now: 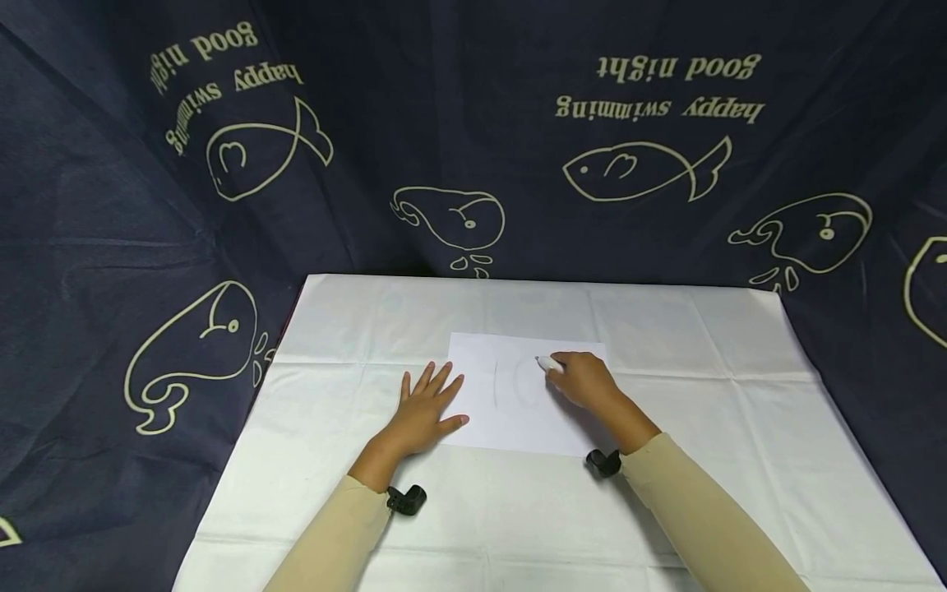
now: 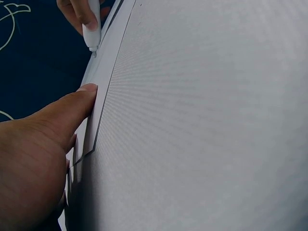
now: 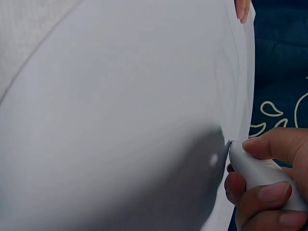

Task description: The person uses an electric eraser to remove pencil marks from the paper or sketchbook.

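Observation:
A white sheet of paper (image 1: 484, 429) lies on the cloth-covered table, bearing a faint, nearly upright line and a faint curve beside it. My left hand (image 1: 418, 419) rests with spread, straight fingers over the paper's left edge. In the left wrist view its thumb (image 2: 82, 98) lies along the sheet. Toward the paper's upper right, my right hand (image 1: 584, 382) grips a thick white marker (image 3: 260, 173) with a dark tip. The thumb and curled fingers wrap round its barrel. In the right wrist view, the tip is right at the paper's surface, beside the hand's shadow.
A creased white cloth (image 1: 688, 411) covers the table. Behind it and at the sides hangs a dark blue curtain (image 1: 533, 238) with fish and whale drawings. A small black device (image 1: 407, 500) sits at the left wrist and a black camera (image 1: 602, 463) at the right.

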